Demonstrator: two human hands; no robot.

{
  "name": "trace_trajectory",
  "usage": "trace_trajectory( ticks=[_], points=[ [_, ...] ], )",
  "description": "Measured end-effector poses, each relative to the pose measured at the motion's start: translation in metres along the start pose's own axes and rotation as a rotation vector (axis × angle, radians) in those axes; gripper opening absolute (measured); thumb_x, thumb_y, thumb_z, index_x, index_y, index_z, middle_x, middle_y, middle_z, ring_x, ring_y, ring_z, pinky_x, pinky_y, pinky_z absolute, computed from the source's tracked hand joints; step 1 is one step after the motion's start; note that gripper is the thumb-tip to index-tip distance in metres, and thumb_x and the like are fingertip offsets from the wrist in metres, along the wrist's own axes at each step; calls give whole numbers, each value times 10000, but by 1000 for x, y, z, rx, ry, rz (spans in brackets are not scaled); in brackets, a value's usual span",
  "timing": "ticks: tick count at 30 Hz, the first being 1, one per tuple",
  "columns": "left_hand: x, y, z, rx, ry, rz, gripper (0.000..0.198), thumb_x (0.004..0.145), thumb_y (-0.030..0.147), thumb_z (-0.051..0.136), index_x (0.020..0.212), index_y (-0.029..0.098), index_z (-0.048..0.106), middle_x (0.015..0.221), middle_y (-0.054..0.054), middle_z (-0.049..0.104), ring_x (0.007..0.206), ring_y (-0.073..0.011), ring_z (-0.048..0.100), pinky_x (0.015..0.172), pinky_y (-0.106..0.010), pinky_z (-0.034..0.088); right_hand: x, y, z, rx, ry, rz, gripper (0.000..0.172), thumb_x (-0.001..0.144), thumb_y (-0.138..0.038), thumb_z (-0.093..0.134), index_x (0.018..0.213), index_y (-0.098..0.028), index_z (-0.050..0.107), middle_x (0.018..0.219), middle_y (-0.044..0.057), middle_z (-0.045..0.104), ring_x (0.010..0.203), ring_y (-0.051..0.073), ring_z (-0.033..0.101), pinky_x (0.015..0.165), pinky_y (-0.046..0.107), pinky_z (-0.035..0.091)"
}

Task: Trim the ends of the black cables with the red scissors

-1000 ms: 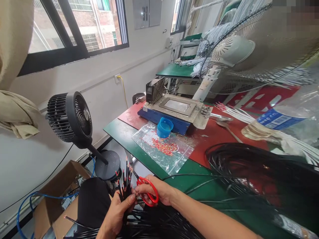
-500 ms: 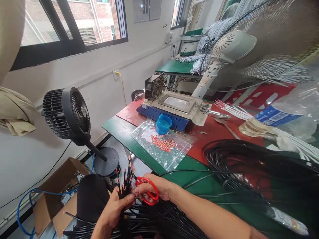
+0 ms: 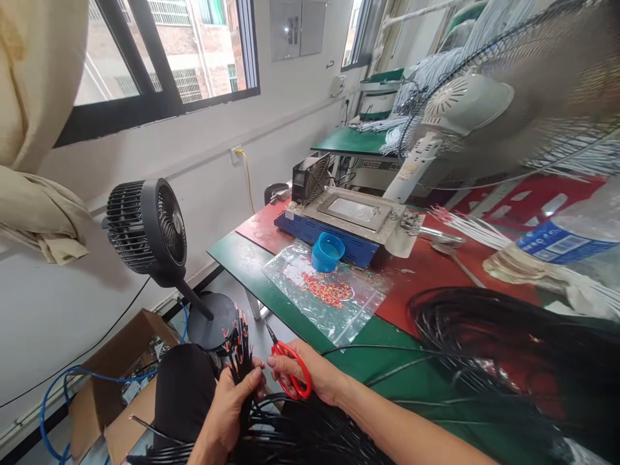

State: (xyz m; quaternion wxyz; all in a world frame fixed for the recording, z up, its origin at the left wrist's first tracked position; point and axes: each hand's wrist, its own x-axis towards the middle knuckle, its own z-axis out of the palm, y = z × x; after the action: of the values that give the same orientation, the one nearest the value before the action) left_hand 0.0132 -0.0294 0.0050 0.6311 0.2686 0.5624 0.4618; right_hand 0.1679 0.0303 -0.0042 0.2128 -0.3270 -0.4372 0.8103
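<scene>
Black cable bundle (image 3: 237,352): stood in left hand (image 3: 231,402), fingers clenched, apparently presenting stripped ends (image 3: 241,318). Red-handled scissors (image 3: 290,352): right of bundle, clasped by fingers of right hand (image 3: 317,371).

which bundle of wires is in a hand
The black bundle in the left hand, its reddish tips pointing up; the black coil and nearby white wires lie on the table.

Fingers of the left hand (image 3: 228,402) are partly hidden behind black cables (image 3: 241,363), whose lower lengths are cropped by the bottom edge; the blades of the large fan (image 3: 479,103) are blurred, and a plastic bottle (image 3: 557,242) is cut off at right.
</scene>
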Motion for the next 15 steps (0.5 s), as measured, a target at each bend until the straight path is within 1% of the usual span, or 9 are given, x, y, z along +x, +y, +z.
trace_trajectory(
  ticks=[4,7,9,10,11,12,14,15],
  points=[
    [-3,1,1,20,-37,34,194,698,301,622,777,127,590,563,11,518,532,-95,436,546,-253,317,-1,0,5,-31,8,6,469,610,-567,660,572,-118,528,387,-48,456,320,49,386,328,168,267],
    [-3,-3,1,58,-64,73,182,720,303,599,733,122,602,560,10,515,535,-88,422,538,-242,318,0,4,5,-73,36,-1,480,599,-580,660,562,-126,511,410,-50,451,337,49,381,352,176,292],
    [-2,-6,1,37,-35,62,187,713,303,608,736,118,612,556,12,518,534,-84,430,531,-231,333,-1,7,4,-145,58,-29,477,626,-590,634,570,-135,504,420,-48,445,352,55,374,367,186,295],
    [-1,-8,1,3,-1,35,195,699,302,626,757,116,619,570,8,532,541,-85,448,538,-228,354,-1,8,3,-219,88,-72,464,654,-582,617,576,-138,509,428,-45,445,368,59,374,380,190,297],
    [1,-8,1,-45,48,0,214,677,300,650,785,116,626,597,1,554,557,-90,476,553,-230,383,-1,8,2,-325,135,-149,444,683,-564,602,585,-139,521,447,-35,457,397,66,386,403,196,306],
    [2,-8,0,-102,101,-42,241,649,294,678,805,117,631,626,-8,576,576,-98,505,580,-239,417,-2,9,1,-462,191,-256,414,712,-535,591,599,-140,538,479,-22,479,437,78,408,434,205,318],
    [3,-5,-2,-224,192,-119,297,589,267,729,832,122,638,680,-31,617,629,-126,563,639,-278,473,0,10,2,-782,292,-533,333,775,-449,556,641,-145,578,563,14,528,533,107,450,503,227,339],
    [3,-3,-3,-281,225,-152,319,564,249,747,837,126,639,689,-40,633,646,-141,584,650,-297,490,1,10,4,-929,313,-675,294,810,-394,520,662,-150,591,597,31,543,571,120,462,529,238,344]
  ],
)
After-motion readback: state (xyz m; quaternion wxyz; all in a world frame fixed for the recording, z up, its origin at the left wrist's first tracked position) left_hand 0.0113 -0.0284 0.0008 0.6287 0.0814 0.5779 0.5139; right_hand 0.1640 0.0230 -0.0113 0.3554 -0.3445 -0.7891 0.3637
